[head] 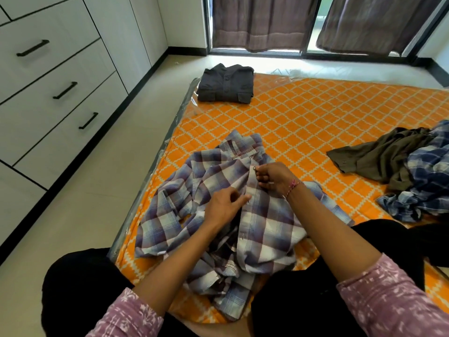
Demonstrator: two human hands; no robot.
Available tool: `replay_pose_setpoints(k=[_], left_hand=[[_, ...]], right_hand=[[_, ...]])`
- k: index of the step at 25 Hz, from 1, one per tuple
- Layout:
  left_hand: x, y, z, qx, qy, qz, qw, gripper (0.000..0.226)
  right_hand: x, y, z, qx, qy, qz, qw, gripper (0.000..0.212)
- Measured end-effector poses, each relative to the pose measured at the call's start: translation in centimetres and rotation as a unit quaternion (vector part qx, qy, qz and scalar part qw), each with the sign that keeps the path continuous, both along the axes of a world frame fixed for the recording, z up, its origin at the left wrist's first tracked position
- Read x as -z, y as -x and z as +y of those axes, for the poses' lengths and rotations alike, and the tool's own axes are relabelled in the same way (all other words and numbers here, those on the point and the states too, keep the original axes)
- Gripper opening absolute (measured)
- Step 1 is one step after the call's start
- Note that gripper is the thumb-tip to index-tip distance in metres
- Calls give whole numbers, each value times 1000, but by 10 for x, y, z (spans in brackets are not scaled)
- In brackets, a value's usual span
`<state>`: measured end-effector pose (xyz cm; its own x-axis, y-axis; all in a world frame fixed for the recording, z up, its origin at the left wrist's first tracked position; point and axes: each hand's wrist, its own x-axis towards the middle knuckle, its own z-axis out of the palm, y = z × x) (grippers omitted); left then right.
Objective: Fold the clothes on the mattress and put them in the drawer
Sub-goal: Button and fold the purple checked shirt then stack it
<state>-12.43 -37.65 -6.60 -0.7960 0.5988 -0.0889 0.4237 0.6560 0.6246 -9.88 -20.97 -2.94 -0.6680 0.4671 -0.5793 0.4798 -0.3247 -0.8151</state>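
A purple and white plaid shirt [264,229] lies spread front-up on the orange patterned mattress [315,113], right in front of my knees. My right hand [273,177] pinches the shirt's button placket just below the collar. My left hand [224,206] pinches the other front edge of the shirt a little lower down. At the mattress's far left corner sits a folded dark grey shirt [226,85]. On the right side an olive shirt [381,158] and a blue plaid shirt [427,176] lie crumpled in a heap.
White drawers with black handles [65,90] line the wall on the left, all shut, across a strip of pale floor [102,181]. Brown curtains [262,23] hang over a glass door beyond the mattress. My legs in black trousers flank the shirt.
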Motion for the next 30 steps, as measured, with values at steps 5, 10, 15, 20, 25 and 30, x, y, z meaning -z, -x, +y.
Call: replay_pose_setpoints(k=[5,10,15,20,25,30], left_hand=[[1,28,-7,-96,-144,-363,915,14],[26,27,-8,-59,27,42,997,16],[26,15,9,79,119,137,980,15],[30,15,21,36,208,76,974,18],[28,18,14,4,135,31,990,12],[18,27,-1,-48,-32,-196,979,13]], right_hand=[[12,15,13,-14,-101,-7,995,24],[44,-16,-29,-71,-431,-70,897,16],[59,-34,-73,-186,-515,-195,814,35],[67,-29,-79,-219,-523,-242,788,23],[60,-34,-72,-221,-524,-238,788,24],[49,-55,-36,-175,-188,-135,957,16]])
